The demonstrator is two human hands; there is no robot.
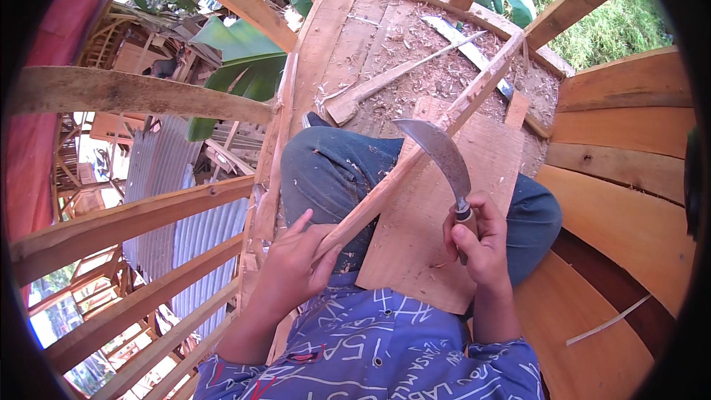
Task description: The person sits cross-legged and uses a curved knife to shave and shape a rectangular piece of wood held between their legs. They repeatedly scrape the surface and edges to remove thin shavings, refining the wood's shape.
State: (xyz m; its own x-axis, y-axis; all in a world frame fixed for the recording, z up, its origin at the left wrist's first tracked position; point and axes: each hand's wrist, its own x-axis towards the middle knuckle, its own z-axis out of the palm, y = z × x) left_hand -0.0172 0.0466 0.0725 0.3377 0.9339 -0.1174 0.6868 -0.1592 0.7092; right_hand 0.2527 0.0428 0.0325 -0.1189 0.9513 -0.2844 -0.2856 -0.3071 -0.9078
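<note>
My left hand (296,258) is closed around the near end of a long wooden stick (396,181). The stick slants up and away to the right, above a flat wooden board (433,237) lying across my lap. In my right hand (481,241) is a sickle (442,150), gripped by its short wooden handle. Its curved blade points up and bends left, with the tip over the stick's line. Whether blade and stick touch, I cannot tell. A few small shavings lie on the board near my right hand.
Beyond my crossed legs, a tapered wooden piece (378,89) and a long flat blade (466,48) lie on a plank floor (333,18) strewn with shavings. Slatted wooden railings (141,95) stand on the left, plank walling (615,207) on the right. A thin strip (609,320) rests there.
</note>
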